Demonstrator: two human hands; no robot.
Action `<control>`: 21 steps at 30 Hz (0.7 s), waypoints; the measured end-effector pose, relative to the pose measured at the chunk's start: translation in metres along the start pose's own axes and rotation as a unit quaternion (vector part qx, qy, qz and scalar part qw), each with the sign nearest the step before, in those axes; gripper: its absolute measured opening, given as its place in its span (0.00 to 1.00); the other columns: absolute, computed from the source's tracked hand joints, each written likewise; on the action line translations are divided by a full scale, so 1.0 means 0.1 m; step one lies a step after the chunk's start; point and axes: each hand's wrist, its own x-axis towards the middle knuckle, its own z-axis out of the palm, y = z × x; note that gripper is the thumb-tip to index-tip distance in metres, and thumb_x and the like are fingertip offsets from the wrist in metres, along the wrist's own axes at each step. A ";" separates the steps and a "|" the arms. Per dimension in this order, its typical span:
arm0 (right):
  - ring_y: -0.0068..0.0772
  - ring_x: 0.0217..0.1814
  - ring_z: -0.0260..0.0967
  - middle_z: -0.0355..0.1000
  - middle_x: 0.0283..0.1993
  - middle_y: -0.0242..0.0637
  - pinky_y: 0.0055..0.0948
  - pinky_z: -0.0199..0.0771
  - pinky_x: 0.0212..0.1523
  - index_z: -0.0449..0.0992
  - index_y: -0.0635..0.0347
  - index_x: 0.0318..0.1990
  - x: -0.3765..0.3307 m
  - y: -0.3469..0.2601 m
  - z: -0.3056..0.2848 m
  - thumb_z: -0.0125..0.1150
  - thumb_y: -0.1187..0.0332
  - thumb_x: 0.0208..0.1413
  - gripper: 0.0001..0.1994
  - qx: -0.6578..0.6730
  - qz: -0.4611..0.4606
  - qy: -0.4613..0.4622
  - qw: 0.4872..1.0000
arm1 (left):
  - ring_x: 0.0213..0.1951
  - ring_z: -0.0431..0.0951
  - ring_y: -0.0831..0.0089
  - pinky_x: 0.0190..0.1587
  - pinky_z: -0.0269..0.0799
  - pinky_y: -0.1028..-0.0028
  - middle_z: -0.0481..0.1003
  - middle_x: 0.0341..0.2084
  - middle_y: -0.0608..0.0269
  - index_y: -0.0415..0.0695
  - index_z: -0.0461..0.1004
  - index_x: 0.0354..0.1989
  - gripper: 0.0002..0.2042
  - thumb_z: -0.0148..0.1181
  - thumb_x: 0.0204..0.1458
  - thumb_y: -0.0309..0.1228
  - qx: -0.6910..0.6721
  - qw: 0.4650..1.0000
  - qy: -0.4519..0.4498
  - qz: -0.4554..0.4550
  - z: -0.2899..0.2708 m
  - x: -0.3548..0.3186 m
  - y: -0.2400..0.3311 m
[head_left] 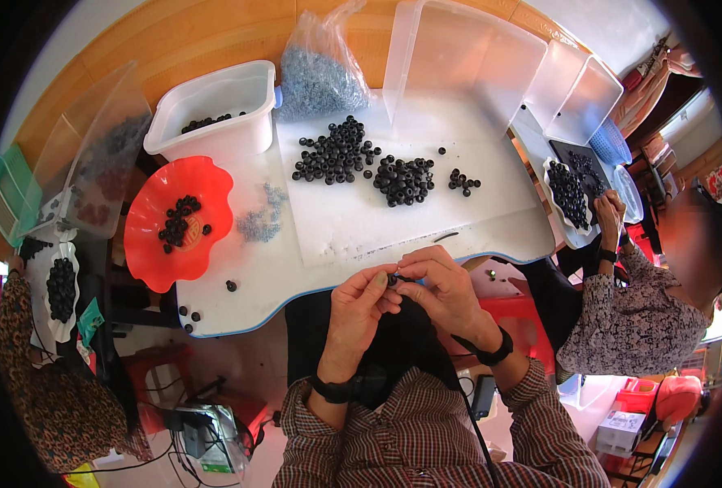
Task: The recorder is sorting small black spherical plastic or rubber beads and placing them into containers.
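Note:
Above the table's near edge, my left hand and my right hand meet fingertip to fingertip. Both are closed on a small black round piece, mostly covered by the fingers. A loose pile of black round pieces with holes lies on the white sheet beyond my hands. To its right are a second pile and a smaller cluster. A short thin dark strip rests on the sheet just past my right hand.
Left on the table are a red scalloped bowl and white tub holding black pieces, plus scattered clear-blue bits. A plastic bag and clear bin stand behind. Co-workers sit right and left.

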 end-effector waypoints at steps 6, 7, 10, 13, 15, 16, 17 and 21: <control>0.35 0.42 0.70 0.71 0.42 0.38 0.27 0.73 0.40 0.77 0.62 0.41 -0.02 -0.11 0.03 0.65 0.79 0.47 0.12 0.014 0.038 0.011 0.999 | 0.28 0.78 0.78 0.30 0.77 0.80 0.77 0.31 0.61 0.35 0.75 0.46 0.11 0.52 0.62 0.29 -0.022 1.000 -0.011 0.010 -0.01 -0.01 0.00; 0.35 0.42 0.70 0.71 0.42 0.38 0.27 0.73 0.40 0.77 0.62 0.41 -0.02 -0.13 0.04 0.65 0.79 0.47 0.12 0.015 0.038 0.011 0.999 | 0.28 0.78 0.77 0.30 0.77 0.80 0.77 0.31 0.61 0.35 0.75 0.45 0.11 0.52 0.62 0.29 -0.018 1.000 -0.007 0.012 -0.01 -0.01 -0.01; 0.35 0.42 0.70 0.72 0.42 0.38 0.27 0.74 0.38 0.77 0.61 0.42 -0.02 -0.12 0.08 0.65 0.80 0.47 0.12 0.021 0.030 0.027 0.999 | 0.28 0.78 0.77 0.29 0.77 0.80 0.77 0.31 0.61 0.35 0.75 0.45 0.11 0.52 0.61 0.29 -0.005 1.000 0.003 0.020 -0.02 -0.02 -0.04; 0.35 0.42 0.70 0.72 0.41 0.38 0.27 0.74 0.38 0.78 0.61 0.40 -0.05 -0.03 0.11 0.64 0.80 0.48 0.11 0.004 0.002 0.033 0.999 | 0.28 0.78 0.77 0.29 0.77 0.80 0.78 0.31 0.60 0.34 0.75 0.45 0.11 0.53 0.61 0.28 0.015 0.999 0.012 0.029 -0.01 -0.02 -0.03; 0.35 0.41 0.70 0.72 0.40 0.38 0.28 0.73 0.38 0.78 0.61 0.39 -0.06 -0.04 0.12 0.64 0.80 0.47 0.10 0.013 0.020 0.034 0.999 | 0.28 0.78 0.76 0.29 0.77 0.79 0.78 0.30 0.60 0.34 0.75 0.46 0.11 0.53 0.61 0.28 0.028 0.999 0.016 0.032 0.01 -0.03 -0.02; 0.35 0.41 0.70 0.72 0.40 0.38 0.28 0.73 0.38 0.78 0.61 0.39 -0.05 -0.04 0.12 0.64 0.80 0.47 0.10 0.015 0.018 0.032 0.999 | 0.28 0.78 0.76 0.29 0.77 0.79 0.78 0.30 0.60 0.34 0.75 0.46 0.11 0.53 0.61 0.28 0.037 0.999 0.026 0.030 0.02 -0.03 -0.02; 0.36 0.40 0.70 0.72 0.40 0.38 0.29 0.73 0.37 0.77 0.62 0.38 -0.04 -0.04 0.12 0.64 0.80 0.47 0.10 -0.014 0.002 0.043 0.999 | 0.29 0.78 0.76 0.29 0.77 0.79 0.78 0.30 0.59 0.34 0.75 0.46 0.11 0.53 0.61 0.27 0.046 0.998 0.037 0.028 0.03 -0.04 -0.02; 0.39 0.39 0.69 0.71 0.39 0.38 0.31 0.73 0.36 0.76 0.62 0.35 0.02 -0.06 0.16 0.64 0.80 0.45 0.09 -0.084 -0.059 0.070 0.992 | 0.29 0.78 0.76 0.30 0.78 0.79 0.77 0.30 0.60 0.34 0.75 0.46 0.11 0.53 0.61 0.27 0.041 0.997 0.046 0.050 0.05 -0.03 -0.02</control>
